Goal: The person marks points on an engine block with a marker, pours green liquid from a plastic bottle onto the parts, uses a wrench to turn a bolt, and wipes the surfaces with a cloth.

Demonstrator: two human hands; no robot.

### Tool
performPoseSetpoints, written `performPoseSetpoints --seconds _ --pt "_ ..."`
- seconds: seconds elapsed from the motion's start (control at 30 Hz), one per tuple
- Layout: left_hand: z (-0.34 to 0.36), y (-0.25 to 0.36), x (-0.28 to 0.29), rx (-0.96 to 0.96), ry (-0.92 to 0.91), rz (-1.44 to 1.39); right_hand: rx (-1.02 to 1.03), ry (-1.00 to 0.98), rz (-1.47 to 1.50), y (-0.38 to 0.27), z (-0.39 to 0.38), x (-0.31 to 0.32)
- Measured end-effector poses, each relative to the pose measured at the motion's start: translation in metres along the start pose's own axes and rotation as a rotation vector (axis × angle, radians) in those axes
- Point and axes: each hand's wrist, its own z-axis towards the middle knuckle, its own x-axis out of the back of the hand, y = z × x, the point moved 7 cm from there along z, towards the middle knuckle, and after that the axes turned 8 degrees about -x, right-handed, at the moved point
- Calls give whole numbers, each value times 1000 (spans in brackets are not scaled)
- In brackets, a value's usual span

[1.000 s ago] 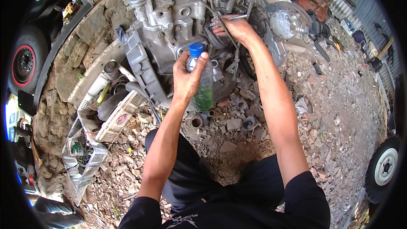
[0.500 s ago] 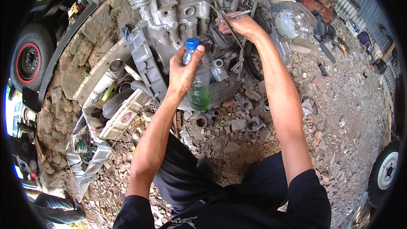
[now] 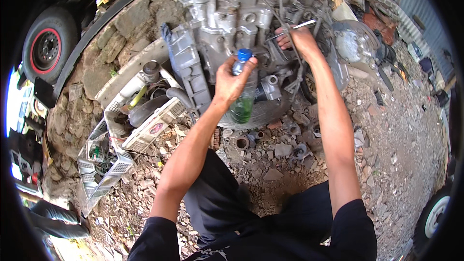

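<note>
The fingers of the left hand [image 3: 231, 83] are wrapped around a clear bottle [image 3: 248, 88]. They hold it near its top, and the thumb lies over the front with its tip just beside the blue cap [image 3: 244, 55]. The cap is on the bottle and pokes out just past the fingers. Below the fingers, the rest of the bottle shows, with some green liquid [image 3: 241, 111] down in its bottom part.

The right hand [image 3: 302, 43] is up and to the right of the left fingers, a little way off. Its fingers are curled around a thin silver stick [image 3: 305, 23]. One end of the stick sticks out past the thumb side, up to the right, and the other end points out to the left of the fingertips. A long bent rod [image 3: 282, 6] runs in front of the right fingers. I cannot tell if they touch it.

A big, dirty metal engine [image 3: 232, 19] sits just past the left fingers and all around the right ones. A gray ribbed part [image 3: 188, 63] is left of the left fingers, and a white crate [image 3: 154, 128] is farther left and lower. A round metal part [image 3: 355, 41] is right of the right fingers. Stony ground [image 3: 270, 174] lies below both hands.
</note>
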Motion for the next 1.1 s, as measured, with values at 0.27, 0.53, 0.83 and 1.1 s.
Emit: performPoseSetpoints --seconds 0.27,0.53,0.83,1.1 --pt "7 -1 -2 33 7 18 -14 -48 -63 -13 -6 7" --pt "6 5 -3 38 -25 73 69 -11 -20 -26 -17 9" --pt "5 4 -5 42 -11 16 33 -43 -43 -3 -11 6" --pt "4 12 -6 21 -9 15 -6 -45 67 6 -9 3"
